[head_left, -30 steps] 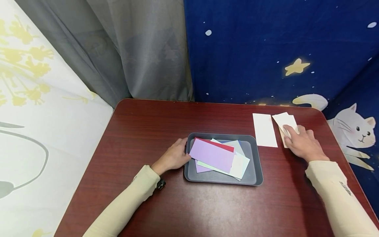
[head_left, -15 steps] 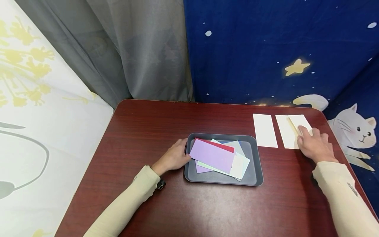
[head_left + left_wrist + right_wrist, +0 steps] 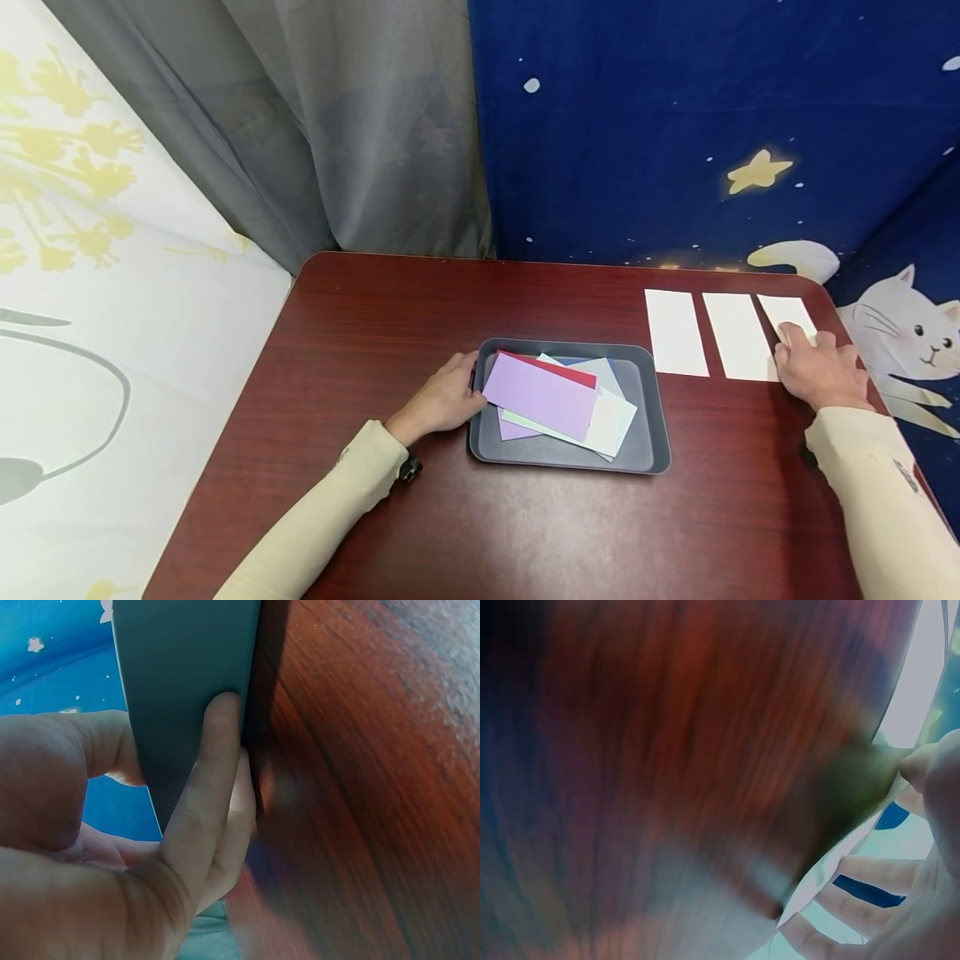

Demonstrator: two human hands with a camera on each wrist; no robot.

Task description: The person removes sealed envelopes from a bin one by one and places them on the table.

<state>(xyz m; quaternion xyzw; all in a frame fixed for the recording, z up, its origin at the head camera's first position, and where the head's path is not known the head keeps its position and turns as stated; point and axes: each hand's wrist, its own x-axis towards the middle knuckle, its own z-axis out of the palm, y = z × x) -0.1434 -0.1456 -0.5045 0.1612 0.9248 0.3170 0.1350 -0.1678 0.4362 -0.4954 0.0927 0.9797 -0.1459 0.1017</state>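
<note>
1. Gripping the left end of a gray tray [image 3: 649, 435] of colored cards [image 3: 540, 394] with the left hand [image 3: 441, 393], thumb and fingers on either side of the wall.
2. Pinching a white card [image 3: 784, 308] with the right hand [image 3: 823, 369], near the table's [image 3: 555, 533] right edge.
3. Holding it just right of two other white cards [image 3: 677, 333].

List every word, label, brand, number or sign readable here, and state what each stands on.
Readable text: none.
Dark marking on the right sleeve: too small to make out.
White papers, lilac paper and gray tray: no writing visible on the sides shown.
</note>
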